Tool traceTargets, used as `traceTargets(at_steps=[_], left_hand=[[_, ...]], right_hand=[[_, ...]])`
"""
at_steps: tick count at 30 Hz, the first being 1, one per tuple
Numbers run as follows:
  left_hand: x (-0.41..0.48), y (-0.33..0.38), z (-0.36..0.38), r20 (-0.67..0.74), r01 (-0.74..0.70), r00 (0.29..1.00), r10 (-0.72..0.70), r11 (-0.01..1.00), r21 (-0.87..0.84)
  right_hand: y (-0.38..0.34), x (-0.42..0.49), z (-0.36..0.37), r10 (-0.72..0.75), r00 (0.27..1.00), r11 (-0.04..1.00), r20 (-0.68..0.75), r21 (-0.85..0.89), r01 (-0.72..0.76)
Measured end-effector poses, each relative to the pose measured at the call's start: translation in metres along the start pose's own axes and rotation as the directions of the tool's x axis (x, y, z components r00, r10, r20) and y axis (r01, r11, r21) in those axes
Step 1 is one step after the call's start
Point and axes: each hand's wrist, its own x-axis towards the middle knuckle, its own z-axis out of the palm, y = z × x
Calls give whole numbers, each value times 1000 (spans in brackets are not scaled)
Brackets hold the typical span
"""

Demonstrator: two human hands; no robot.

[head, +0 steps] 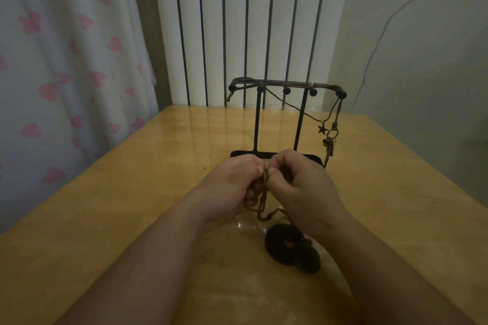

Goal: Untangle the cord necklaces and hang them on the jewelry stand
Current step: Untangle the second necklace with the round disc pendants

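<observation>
Near the middle of the table [105, 206], the left hand [232, 185] and right hand [303, 182] meet, fingers curled, both pinching a tangled brown cord necklace [264, 192]. Its black disc pendants [290, 248] lie toward the near edge. Behind the hands, toward the far edge, stands the jewelry stand [257, 124], with a star-pendant necklace [322, 129] hanging at its right end.
</observation>
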Motion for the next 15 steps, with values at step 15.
traceTargets(at_steps=[15], left_hand=[[-5,10,3,-20,-71,996,88,904,421]], right_hand=[[-11,6,-14,4,987,925,159,-375,57]])
